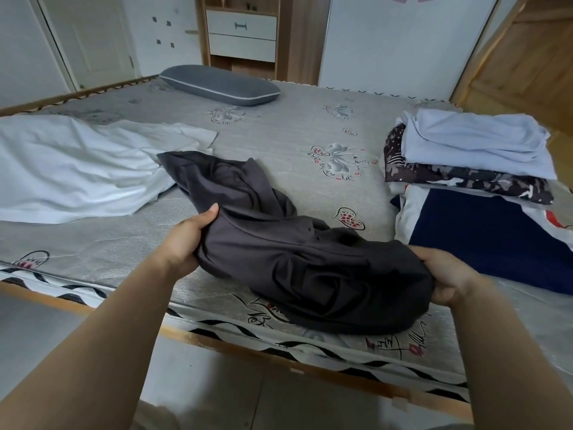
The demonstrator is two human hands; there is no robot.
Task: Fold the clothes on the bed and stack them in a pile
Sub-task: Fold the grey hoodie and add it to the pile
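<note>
Now folding | left hand [183, 240] and right hand [446, 277] both gripping dark shirt [279, 243] | long axis hand to hand | pile [471, 156] beyond right hand, nearer

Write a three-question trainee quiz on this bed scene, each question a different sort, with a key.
1. True or false: both the left hand and the right hand grip the crumpled dark grey garment.
2. Which lies on top of the folded pile at the right? A. the pale blue folded garment B. a red towel C. a yellow jumper
3. Fill in: the unfolded white garment lies to the ___ of the dark grey garment.

Key: 1 true; 2 A; 3 left.
</note>
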